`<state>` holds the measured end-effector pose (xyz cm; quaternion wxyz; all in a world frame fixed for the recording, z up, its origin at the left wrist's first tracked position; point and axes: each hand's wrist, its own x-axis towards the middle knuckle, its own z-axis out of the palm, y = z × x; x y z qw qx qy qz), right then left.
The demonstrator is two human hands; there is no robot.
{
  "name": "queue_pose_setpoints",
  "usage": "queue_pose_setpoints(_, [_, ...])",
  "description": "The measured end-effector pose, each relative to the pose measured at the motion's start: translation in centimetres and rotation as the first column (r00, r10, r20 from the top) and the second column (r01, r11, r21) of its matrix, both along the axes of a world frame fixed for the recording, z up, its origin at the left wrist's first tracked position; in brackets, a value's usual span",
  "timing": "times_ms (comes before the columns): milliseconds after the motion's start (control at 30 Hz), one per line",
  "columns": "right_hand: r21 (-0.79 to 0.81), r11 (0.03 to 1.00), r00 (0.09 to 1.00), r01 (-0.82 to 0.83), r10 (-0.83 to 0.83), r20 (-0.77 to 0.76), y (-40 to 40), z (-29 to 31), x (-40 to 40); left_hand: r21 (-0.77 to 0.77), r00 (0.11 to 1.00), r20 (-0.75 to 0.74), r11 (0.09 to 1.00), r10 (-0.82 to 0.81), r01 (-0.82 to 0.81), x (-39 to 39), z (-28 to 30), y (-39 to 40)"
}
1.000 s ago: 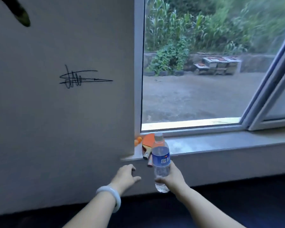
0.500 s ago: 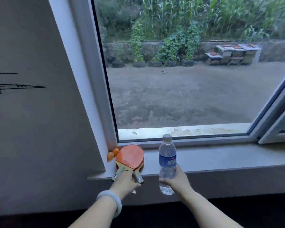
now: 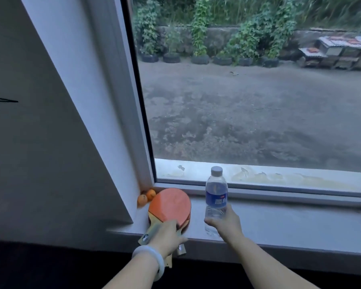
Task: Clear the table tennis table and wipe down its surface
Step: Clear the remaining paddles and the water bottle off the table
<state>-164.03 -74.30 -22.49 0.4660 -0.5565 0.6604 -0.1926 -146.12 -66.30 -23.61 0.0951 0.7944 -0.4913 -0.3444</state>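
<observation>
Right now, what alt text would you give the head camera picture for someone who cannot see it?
A person's right hand grips a water bottle standing upright on a grey windowsill, while the left hand rests on the handles of red table tennis paddles lying beside it. Two orange balls sit in the sill's left corner; the window shows a dirt yard with plants.

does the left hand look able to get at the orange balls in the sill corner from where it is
Probably yes. The left hand rests on the paddle handles, and the orange balls lie just beyond the paddles, against the window frame. Nothing covers them, though the hand would have to go over or around the paddle blades.
</observation>
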Motion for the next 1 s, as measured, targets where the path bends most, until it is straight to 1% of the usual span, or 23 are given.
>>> queue_pose_setpoints(167, [0.017, 1.000, 1.000, 0.006, -0.006, 0.017, -3.4, -1.7, 1.6, 0.058, 0.992, -0.111, 0.997, 0.059, -0.053, -0.1, -1.7, -1.4])
queue_pose_setpoints(233, [0.026, 1.000, 0.999, 0.004, -0.006, 0.052, -4.8, -2.4, 2.3, 0.087, 0.987, -0.137, 0.993, 0.085, -0.074, 0.0, -2.4, -1.8])
queue_pose_setpoints(333, [0.047, 0.998, 0.992, -0.051, 0.045, 0.119, -6.9, -4.0, 3.0, 0.105, 0.979, -0.154, 0.988, 0.132, -0.117, -0.2, -3.3, -2.6])
queue_pose_setpoints(467, [0.047, 0.990, 0.982, -0.133, 0.126, 0.139, -9.1, -5.6, 3.7, 0.136, 0.970, -0.146, 0.975, 0.197, -0.177, -1.1, -4.2, -2.7])
queue_pose_setpoints(667, [-0.021, 0.954, 0.950, -0.299, 0.300, 0.081, -10.4, -6.7, 4.0, 0.142, 0.945, -0.133, 0.950, 0.298, -0.279, -2.3, -4.4, -3.0])
queue_pose_setpoints(733, [-0.033, 0.944, 0.945, -0.327, 0.327, -0.003, -10.4, -7.0, 3.5, 0.144, 0.937, -0.142, 0.943, 0.320, -0.301, -2.6, -4.2, -3.1])
queue_pose_setpoints(767, [-0.017, 0.942, 0.941, -0.335, 0.333, -0.060, -10.5, -7.1, 3.1, 0.146, 0.932, -0.147, 0.939, 0.331, -0.311, -2.7, -4.1, -3.1])
queue_pose_setpoints(800, [0.013, 0.940, 0.936, -0.341, 0.341, -0.086, -10.5, -7.2, 2.7, 0.147, 0.927, -0.151, 0.935, 0.343, -0.323, -2.9, -4.0, -3.2])
queue_pose_setpoints(900, [0.102, 0.930, 0.934, -0.354, 0.357, -0.013, -11.0, -7.4, 2.3, 0.143, 0.916, -0.145, 0.924, 0.375, -0.356, -3.5, -3.8, -3.3])
queue_pose_setpoints(1000, [0.130, 0.943, 0.952, -0.307, 0.303, 0.049, -11.4, -7.3, 3.0, 0.138, 0.909, -0.140, 0.917, 0.392, -0.374, -4.1, -3.8, -3.4])
